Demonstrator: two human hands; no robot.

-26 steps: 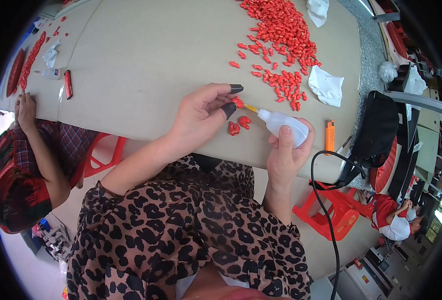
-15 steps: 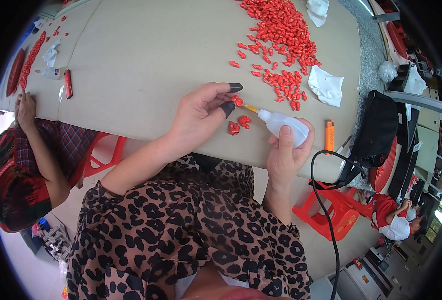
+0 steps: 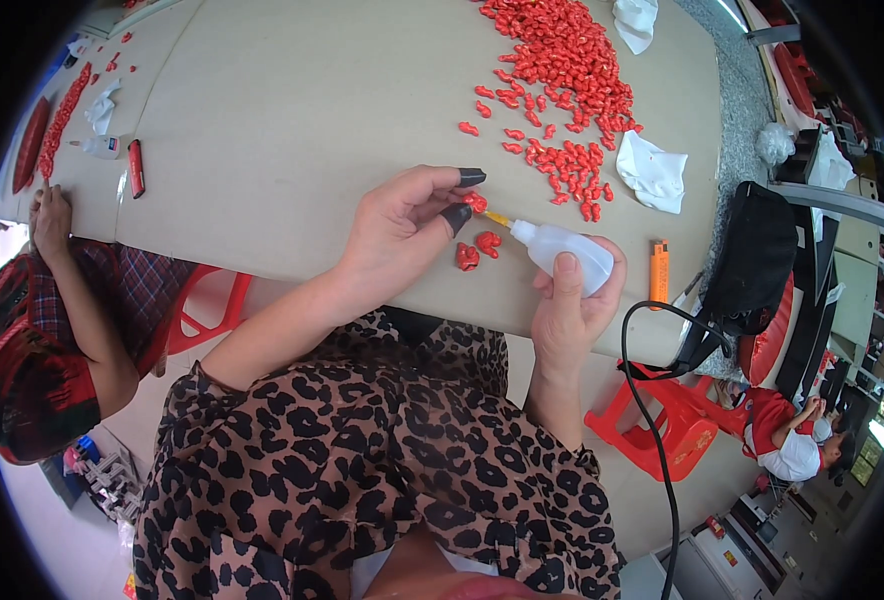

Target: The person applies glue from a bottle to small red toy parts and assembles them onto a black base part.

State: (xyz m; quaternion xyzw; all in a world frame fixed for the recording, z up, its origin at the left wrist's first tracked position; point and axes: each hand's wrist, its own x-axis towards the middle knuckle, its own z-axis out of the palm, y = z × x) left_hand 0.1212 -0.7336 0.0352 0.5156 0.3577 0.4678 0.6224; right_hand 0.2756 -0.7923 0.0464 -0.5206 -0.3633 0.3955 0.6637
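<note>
A small knobbly red piece point(image 3: 475, 202) is pinched in my left hand point(image 3: 397, 235), which has black covers on the thumb and index fingertips. My right hand point(image 3: 572, 320) is wrapped round a translucent white squeeze bottle point(image 3: 565, 250), tilted with its narrow yellow nozzle point(image 3: 499, 218) pointing left. The nozzle's tip meets the red piece, or comes very close; I cannot tell which. Just below my left fingers, two more red pieces lie on the table, one upright-looking piece point(image 3: 468, 257) and one curved piece point(image 3: 488, 243).
A large pile of red pieces point(image 3: 562, 60) spreads over the far right of the table point(image 3: 292, 120). White tissue point(image 3: 652, 172), an orange lighter point(image 3: 659, 272) and a black bag point(image 3: 757, 250) lie at the right. A co-worker's hand point(image 3: 52, 220) rests at the left edge. A cable point(image 3: 652, 420) hangs nearby.
My right hand and the squeeze bottle have shifted slightly left, bringing the nozzle further toward the red piece. My left hand stays where it was.
</note>
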